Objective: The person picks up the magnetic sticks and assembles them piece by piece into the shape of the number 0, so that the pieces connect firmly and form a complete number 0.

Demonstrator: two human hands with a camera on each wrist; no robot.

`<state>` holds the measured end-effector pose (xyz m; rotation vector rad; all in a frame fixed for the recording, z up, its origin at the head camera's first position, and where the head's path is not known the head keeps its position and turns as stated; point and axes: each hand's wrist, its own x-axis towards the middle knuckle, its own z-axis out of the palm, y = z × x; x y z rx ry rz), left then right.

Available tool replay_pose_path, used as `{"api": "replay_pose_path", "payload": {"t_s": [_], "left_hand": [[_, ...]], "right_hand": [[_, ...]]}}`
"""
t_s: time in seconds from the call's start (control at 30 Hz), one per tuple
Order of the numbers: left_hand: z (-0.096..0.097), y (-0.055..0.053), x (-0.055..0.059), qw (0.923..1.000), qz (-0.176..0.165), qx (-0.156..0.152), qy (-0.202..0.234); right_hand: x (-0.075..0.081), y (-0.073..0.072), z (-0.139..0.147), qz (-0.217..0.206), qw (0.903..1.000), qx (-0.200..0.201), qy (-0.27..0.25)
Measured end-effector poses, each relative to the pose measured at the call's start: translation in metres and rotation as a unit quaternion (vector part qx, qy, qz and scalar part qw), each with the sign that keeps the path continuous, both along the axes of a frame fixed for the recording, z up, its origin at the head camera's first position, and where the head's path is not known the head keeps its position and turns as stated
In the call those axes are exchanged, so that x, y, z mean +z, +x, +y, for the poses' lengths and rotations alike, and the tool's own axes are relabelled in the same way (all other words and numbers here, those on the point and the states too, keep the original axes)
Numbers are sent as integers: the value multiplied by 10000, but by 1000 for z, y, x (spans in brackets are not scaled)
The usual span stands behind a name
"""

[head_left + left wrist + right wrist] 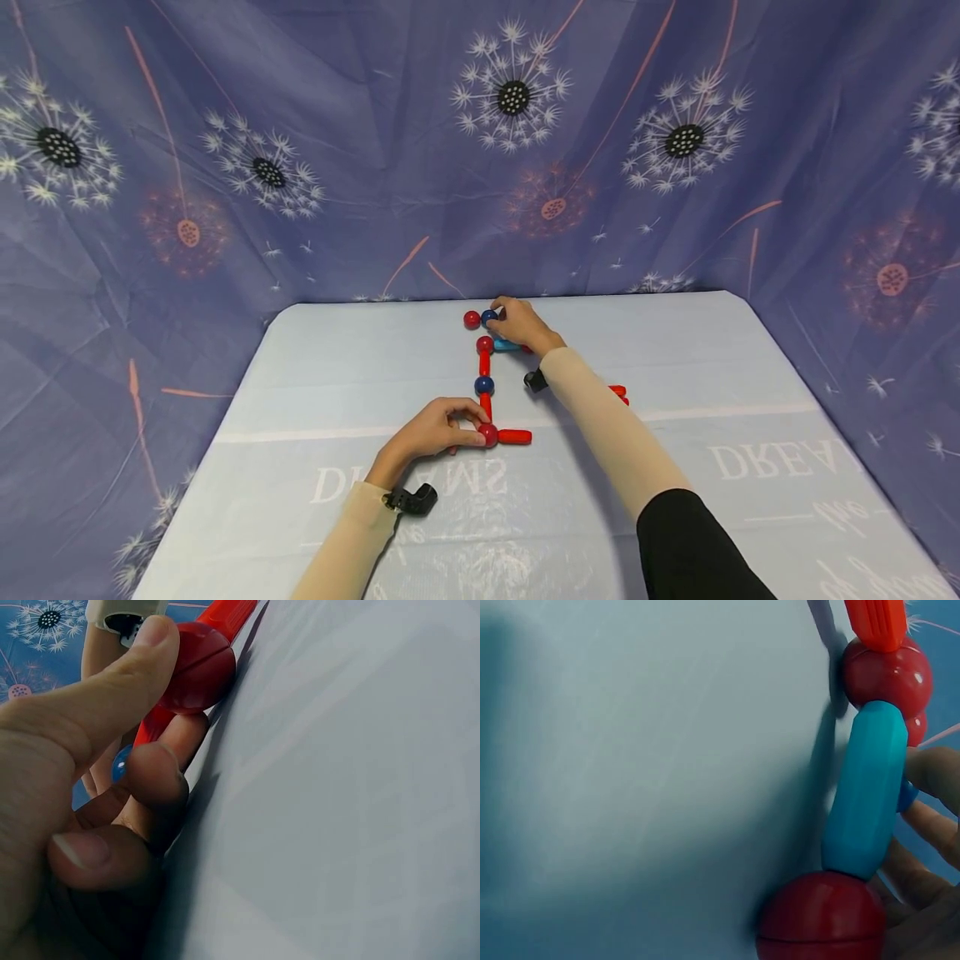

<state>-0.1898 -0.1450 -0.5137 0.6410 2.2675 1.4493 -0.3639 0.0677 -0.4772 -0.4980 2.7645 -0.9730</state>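
My left hand (444, 427) pinches a red ball (488, 435) at the near corner of a chain of balls and sticks; its thumb presses that ball in the left wrist view. From this corner one red stick (514, 437) points right, and another runs away to a blue ball (484, 385). Beyond that a red stick (484, 364) leads to a red ball (485, 344), where a light blue stick (865, 791) branches right to another red ball (821, 919). At the far edge my right hand (522, 324) grips a dark blue ball (490, 317).
A loose red ball (472, 320) lies just left of the blue ball in my right hand. More red sticks (618, 390) show partly behind the right forearm. The white-clothed table (300, 375) meets a purple dandelion-patterned cloth (375, 167) at the back.
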Motion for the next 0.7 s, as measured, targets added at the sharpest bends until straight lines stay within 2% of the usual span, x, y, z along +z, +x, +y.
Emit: {"api": "replay_pose_path", "payload": {"t_s": [0.3, 0.7], "left_hand": [[1, 0, 1, 10000, -43, 20, -9], [0, 0, 2, 10000, -17, -2, -13]], "right_hand": [[-4, -1, -3, 23, 9989, -443, -161], [-5, 1, 2, 68, 9966, -650, -496]]}}
